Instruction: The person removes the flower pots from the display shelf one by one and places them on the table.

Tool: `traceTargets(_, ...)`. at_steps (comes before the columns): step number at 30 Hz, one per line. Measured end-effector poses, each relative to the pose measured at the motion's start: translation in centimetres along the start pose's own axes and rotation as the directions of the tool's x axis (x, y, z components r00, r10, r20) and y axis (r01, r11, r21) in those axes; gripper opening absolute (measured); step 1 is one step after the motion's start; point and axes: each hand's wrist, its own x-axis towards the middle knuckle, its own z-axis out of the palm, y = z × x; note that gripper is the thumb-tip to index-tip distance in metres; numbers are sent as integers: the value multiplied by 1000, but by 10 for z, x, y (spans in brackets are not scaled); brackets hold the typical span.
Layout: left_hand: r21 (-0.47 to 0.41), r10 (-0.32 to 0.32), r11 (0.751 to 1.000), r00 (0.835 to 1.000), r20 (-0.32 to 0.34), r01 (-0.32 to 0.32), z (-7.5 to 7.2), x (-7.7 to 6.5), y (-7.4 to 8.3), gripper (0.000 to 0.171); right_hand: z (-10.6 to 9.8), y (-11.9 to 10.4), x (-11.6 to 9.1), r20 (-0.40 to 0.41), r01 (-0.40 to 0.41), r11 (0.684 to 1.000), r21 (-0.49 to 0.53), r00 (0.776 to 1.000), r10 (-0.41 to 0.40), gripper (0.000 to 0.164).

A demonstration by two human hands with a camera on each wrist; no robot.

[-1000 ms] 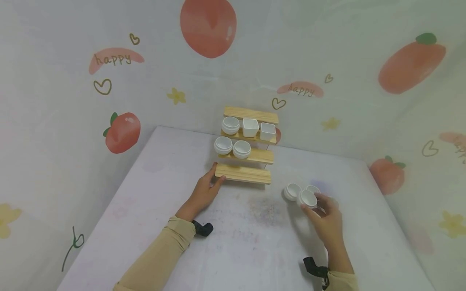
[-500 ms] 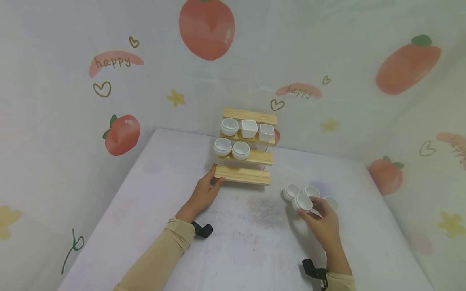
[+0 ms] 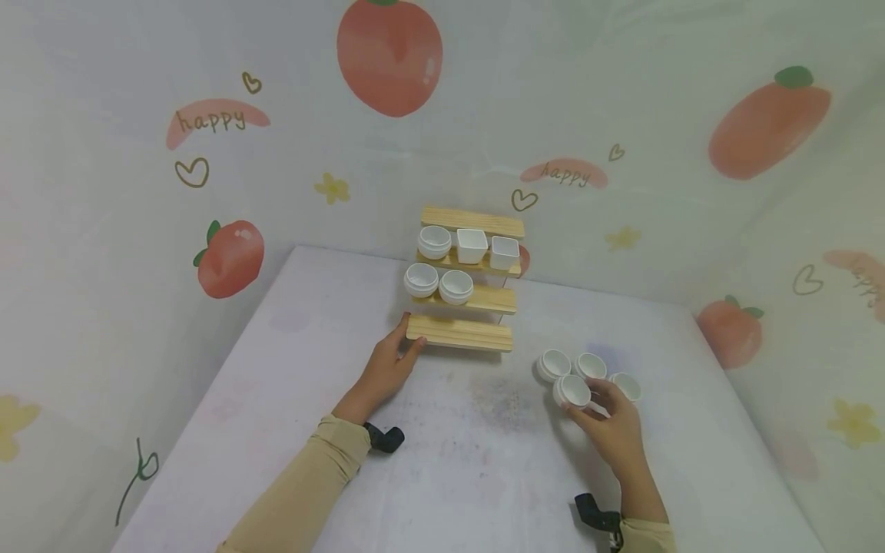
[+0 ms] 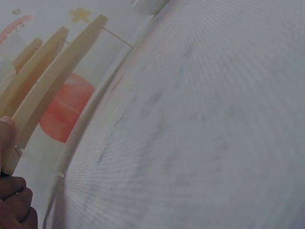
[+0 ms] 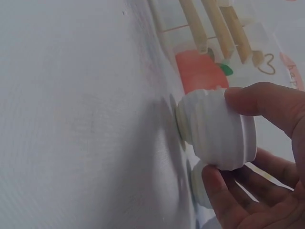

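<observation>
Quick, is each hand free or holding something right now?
Left hand: closed, gripping the left end of the lowest wooden shelf.
Right hand: closed, holding a white round pot between thumb and fingers.

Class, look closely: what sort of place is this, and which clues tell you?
Probably an indoor tabletop corner, perhaps a staged workspace: a pale table, a backdrop printed with fruit and the word "happy", and a tiered wooden rack holding white pots.
</observation>
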Motion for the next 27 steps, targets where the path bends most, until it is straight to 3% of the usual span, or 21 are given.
traceTargets(16, -29, 0, 1000, 1000, -1, 0, 1, -1, 0, 85, 2, 5, 3, 36, 15, 1000, -27, 999, -15, 67)
traceTargets(27, -24, 10, 1000, 1000, 2, -10, 0, 0, 1, 83, -2, -9, 8, 11, 39, 995, -92, 999, -38, 61)
